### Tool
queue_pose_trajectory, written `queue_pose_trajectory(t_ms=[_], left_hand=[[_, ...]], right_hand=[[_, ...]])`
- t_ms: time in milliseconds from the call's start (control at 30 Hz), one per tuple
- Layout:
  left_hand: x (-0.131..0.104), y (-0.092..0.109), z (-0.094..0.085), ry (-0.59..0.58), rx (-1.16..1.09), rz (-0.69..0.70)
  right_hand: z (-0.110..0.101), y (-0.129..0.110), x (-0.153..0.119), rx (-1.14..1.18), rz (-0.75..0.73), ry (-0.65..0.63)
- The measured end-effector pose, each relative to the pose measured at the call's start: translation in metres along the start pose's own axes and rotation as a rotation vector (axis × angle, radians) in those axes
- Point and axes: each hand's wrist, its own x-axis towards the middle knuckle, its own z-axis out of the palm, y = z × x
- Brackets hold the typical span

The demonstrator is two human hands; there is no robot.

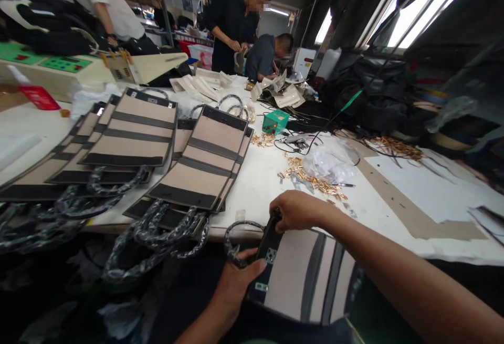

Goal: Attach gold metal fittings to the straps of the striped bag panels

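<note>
A beige bag panel (297, 268) with black bands and a wrapped handle lies tilted near my lap, at the table's front edge. My left hand (240, 275) grips its black top edge, thumb on top beside small metal fittings (270, 256). With closed fingers, my right hand (291, 211) pinches the far corner of the same black edge. The plastic-wrapped handle (236, 228) loops out past my left fingers. Gold-coloured metal pieces (311, 176) are scattered on the table just beyond my right hand.
Stacked bag panels (208, 149) with plastic-wrapped handles cover the left side, some handles hanging over the edge. A green box (274, 122) with cables stands further back. A red bottle (37, 94) sits far left. Other people (232, 23) work behind the table. Brown board (425, 223) lies right.
</note>
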Motion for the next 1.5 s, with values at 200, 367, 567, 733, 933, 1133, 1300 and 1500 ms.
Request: queue_pose_trajectory(t_ms=[200,367,567,733,933,1133,1300,1500], left_hand=[[0.019,-0.010,0.010,0.166,-0.032,-0.052],[0.025,-0.008,0.024,0.247,-0.071,-0.030],[0.030,-0.005,0.030,0.305,-0.139,-0.101],[0.031,-0.001,0.034,0.351,-0.144,-0.120],[0.031,-0.003,0.034,0.383,-0.121,-0.136],[0.032,-0.002,0.033,0.371,-0.135,-0.096],[0.031,-0.003,0.033,0.340,-0.122,-0.070],[0.031,-0.001,0.033,0.364,-0.076,0.030]], right_hand=[[0.022,0.018,0.033,-0.111,0.061,-0.014],[0.035,0.023,0.019,0.045,0.072,0.183],[0.069,-0.007,-0.035,1.040,0.012,0.947],[0.100,-0.008,-0.026,1.747,-0.077,1.188],[0.115,-0.010,-0.012,1.790,-0.084,1.202],[0.117,-0.029,-0.014,1.220,-0.276,1.003],[0.097,-0.021,-0.008,1.156,-0.187,0.802],[0.075,-0.040,0.010,0.994,-0.214,0.608]])
